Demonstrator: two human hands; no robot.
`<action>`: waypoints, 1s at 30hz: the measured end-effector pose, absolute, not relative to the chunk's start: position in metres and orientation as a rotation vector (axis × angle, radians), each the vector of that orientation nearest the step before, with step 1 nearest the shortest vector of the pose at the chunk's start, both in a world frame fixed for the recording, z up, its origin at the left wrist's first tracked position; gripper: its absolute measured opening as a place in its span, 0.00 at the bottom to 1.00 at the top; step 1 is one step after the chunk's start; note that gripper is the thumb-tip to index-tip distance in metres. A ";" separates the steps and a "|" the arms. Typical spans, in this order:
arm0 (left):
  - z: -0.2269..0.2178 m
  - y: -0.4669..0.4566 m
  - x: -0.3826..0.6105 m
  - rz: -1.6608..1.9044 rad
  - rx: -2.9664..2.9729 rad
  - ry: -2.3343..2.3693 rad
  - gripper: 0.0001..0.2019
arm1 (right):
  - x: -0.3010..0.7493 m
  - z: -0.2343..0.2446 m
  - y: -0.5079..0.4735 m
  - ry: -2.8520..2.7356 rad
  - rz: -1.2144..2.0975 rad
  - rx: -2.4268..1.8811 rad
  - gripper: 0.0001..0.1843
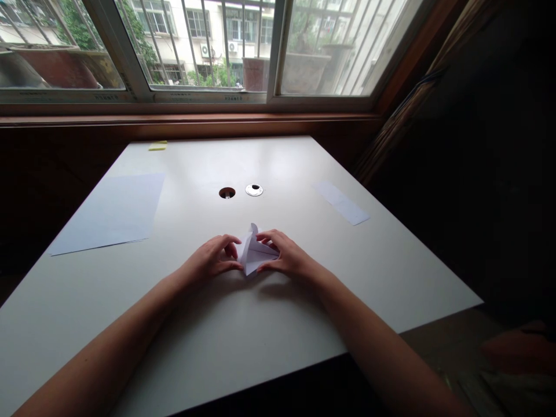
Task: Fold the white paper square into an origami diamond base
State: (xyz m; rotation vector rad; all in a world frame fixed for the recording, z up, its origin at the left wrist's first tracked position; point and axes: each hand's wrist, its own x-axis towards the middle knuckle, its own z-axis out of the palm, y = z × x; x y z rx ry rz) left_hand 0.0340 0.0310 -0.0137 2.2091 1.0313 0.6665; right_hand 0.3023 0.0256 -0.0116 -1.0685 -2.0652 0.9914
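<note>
A folded piece of white paper point(252, 255) is held between both hands, low over the middle of the table. Its creased faces rise to a ridge, and a small curled flap stands up at the far end. My left hand point(217, 255) grips its left side with thumb and fingers curled around the edge. On the right side, my right hand point(282, 252) pinches the paper, fingertips on the far edge and thumb on the near one. Parts of both outer edges are hidden by the fingers.
White sheets point(117, 208) lie at the left of the white table point(208, 347), a paper strip point(343, 201) at the right. Yellow sticky notes point(158, 145) sit at the far edge. Beyond the hands are a cable hole point(226, 193) and its round cover point(254, 190).
</note>
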 end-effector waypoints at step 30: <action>0.106 0.060 0.051 0.211 3.073 0.636 0.27 | 0.305 -0.019 0.027 -2.230 0.534 -1.007 0.24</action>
